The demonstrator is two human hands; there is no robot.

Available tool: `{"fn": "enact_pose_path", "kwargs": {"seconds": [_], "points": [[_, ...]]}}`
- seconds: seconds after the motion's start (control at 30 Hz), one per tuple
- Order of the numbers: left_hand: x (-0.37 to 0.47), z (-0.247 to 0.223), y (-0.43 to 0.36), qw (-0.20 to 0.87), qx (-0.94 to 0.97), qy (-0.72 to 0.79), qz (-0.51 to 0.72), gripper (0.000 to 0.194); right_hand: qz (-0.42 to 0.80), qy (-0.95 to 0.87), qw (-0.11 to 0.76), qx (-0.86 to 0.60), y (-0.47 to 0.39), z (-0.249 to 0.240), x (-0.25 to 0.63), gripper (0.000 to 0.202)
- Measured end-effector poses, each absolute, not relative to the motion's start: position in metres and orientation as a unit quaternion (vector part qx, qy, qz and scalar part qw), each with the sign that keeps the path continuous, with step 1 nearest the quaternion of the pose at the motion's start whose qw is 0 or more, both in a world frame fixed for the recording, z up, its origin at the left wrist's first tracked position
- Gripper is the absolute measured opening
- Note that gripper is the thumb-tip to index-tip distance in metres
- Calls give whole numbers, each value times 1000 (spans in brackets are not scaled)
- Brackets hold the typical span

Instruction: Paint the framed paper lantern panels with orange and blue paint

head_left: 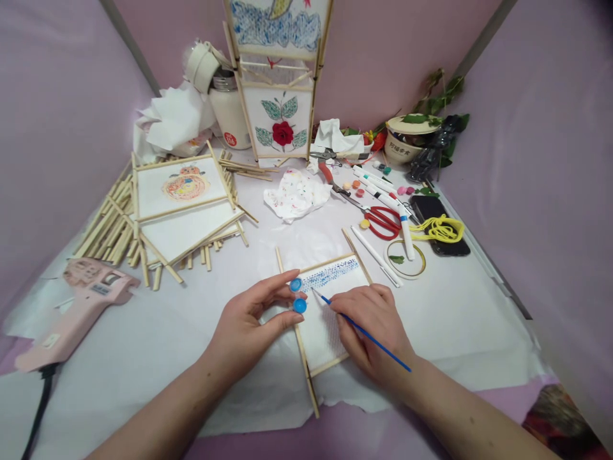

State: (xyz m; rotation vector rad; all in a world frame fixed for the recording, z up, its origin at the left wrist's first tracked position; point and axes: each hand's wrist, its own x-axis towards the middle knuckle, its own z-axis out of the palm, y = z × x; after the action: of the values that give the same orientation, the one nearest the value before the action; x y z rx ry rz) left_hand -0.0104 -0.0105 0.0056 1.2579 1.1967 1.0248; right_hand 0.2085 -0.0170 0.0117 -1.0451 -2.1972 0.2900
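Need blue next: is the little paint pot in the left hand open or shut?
Open: the left hand pinches the paint pot, blue paint showing, its hinged lid flipped up.

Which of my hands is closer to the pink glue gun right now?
Left. Your left hand, holding the small blue paint pots, sits just right of the pink glue gun; your right hand with the paintbrush is farther right.
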Motion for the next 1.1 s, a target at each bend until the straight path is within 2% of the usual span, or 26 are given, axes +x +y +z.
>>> {"fn": "enact_pose_path", "kwargs": {"seconds": [1.1], "points": [[-9,10,-10,538,524,509,421,50,66,-822,326,-462,-20,19,210,12]]}}
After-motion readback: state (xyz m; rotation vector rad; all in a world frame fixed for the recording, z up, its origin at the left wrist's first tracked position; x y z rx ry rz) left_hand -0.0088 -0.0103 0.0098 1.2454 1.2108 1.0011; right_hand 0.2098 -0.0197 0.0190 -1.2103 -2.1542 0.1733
